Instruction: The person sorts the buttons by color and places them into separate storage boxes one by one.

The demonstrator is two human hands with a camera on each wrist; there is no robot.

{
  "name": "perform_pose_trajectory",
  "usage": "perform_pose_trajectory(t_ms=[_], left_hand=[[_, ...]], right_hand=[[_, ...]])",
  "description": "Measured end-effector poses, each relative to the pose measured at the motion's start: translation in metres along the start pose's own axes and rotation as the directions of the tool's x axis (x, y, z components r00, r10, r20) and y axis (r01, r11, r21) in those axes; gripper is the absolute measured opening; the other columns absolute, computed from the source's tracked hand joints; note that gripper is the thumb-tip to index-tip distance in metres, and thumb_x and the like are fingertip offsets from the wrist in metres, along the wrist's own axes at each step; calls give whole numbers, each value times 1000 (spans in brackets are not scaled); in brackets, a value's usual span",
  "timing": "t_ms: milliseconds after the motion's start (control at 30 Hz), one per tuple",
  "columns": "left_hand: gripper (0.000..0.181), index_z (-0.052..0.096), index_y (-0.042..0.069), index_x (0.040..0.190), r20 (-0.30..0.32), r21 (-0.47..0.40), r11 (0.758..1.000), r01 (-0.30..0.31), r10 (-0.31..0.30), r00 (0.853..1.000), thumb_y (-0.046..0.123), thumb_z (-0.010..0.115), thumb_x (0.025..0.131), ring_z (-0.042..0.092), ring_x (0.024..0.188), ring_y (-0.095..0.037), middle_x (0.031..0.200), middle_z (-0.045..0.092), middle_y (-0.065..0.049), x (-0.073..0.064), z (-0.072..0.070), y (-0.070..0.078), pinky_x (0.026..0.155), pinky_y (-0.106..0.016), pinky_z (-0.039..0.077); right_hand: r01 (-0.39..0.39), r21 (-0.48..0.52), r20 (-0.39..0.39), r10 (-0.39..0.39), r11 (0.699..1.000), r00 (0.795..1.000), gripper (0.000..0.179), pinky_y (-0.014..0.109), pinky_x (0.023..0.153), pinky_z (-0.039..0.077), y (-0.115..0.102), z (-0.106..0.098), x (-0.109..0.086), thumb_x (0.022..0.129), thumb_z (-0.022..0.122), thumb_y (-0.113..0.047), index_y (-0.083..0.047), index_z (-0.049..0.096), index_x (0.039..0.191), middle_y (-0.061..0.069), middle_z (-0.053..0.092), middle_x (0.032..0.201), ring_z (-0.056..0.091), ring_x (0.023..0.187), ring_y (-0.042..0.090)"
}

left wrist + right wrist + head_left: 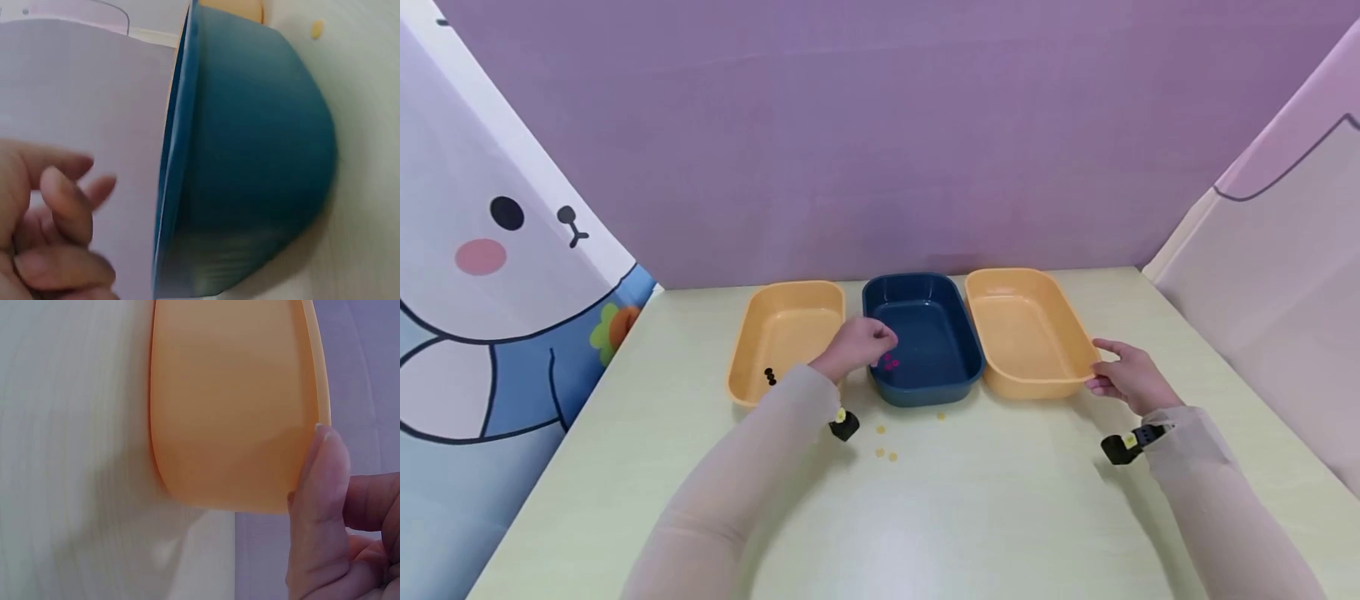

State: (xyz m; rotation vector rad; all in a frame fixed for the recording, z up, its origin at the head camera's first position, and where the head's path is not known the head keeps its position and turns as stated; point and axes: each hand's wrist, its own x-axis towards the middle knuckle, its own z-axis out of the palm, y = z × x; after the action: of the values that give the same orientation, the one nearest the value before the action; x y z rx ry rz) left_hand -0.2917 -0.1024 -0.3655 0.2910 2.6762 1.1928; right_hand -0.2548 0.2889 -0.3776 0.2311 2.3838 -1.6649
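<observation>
My left hand hovers over the near left part of a dark blue plastic bin, its fingers loosely bent. In the left wrist view nothing shows between those fingers. Small pink pieces appear just below the hand, within the blue bin's outline; whether they lie on its floor I cannot tell. At the right, my right hand grips the near right corner of a yellow-orange bin. In the right wrist view the thumb presses the outside of that bin near its rim.
Another yellow-orange bin stands left of the blue one, with small black pieces inside. Several small yellow pieces lie on the pale table in front of the bins. A purple backdrop rises behind them.
</observation>
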Motion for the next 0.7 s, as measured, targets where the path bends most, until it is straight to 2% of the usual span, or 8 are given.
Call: perform_pose_trajectory(t_ms=[100,200,267,333,400,467,600,700], left_hand=[[21,70,1,104,86,6,991,-130,129,988,16,62,93,53,62,-12,74,63,-5,-17,-2,-8,60,-25,45],[18,70,0,102,183,-15,972,-234,233,955,13,65,91,43,51,-9,58,51,2,-38,-3,-15,51,-21,35],[17,71,-2,100,234,-15,953,-303,298,925,11,67,89,36,47,-8,53,41,4,-50,-3,-20,48,-21,30],[15,72,0,97,261,40,930,-366,344,902,11,69,87,35,48,-6,54,41,8,-61,-1,-24,49,-20,29],[12,73,2,93,263,106,907,-407,369,892,11,70,85,37,51,-4,56,45,8,-70,0,-28,50,-20,31],[9,74,6,90,252,174,897,-406,359,899,13,70,85,40,54,-3,59,51,8,-79,2,-31,52,-20,35],[7,75,12,87,220,275,900,-338,283,934,16,70,85,50,60,-6,68,63,6,-91,9,-33,60,-23,43],[8,77,13,87,193,354,880,-318,264,945,18,72,83,61,69,-11,77,70,3,-96,16,-34,67,-26,47]], right_hand=[[6,3,4,-6,1000,1000,62,21,63,53,-1,1,1,97,40,3,9,5,148,1,61,76,64,61,7],[11,-11,7,-11,1000,1000,62,21,63,53,-2,1,1,97,40,2,9,6,148,1,61,77,64,62,7],[9,-22,9,-9,1000,1000,62,22,64,53,-3,0,0,97,40,1,9,6,148,2,61,78,65,62,7],[6,-25,11,-5,1000,1000,62,22,64,54,-3,-1,0,97,41,1,9,6,148,2,61,78,65,62,8],[2,-23,13,-2,1000,1000,62,22,63,54,-2,-1,0,97,41,2,9,5,148,2,61,78,65,63,8],[4,-10,15,-4,1000,1000,62,22,63,53,-1,0,1,97,41,2,9,5,148,2,62,77,65,62,8],[6,-1,15,-6,1000,1000,62,21,63,53,2,0,1,97,40,2,8,6,149,1,62,77,65,62,7],[12,9,17,-12,1000,1000,62,21,63,53,2,-2,1,97,40,2,8,5,149,0,61,78,65,62,7]])
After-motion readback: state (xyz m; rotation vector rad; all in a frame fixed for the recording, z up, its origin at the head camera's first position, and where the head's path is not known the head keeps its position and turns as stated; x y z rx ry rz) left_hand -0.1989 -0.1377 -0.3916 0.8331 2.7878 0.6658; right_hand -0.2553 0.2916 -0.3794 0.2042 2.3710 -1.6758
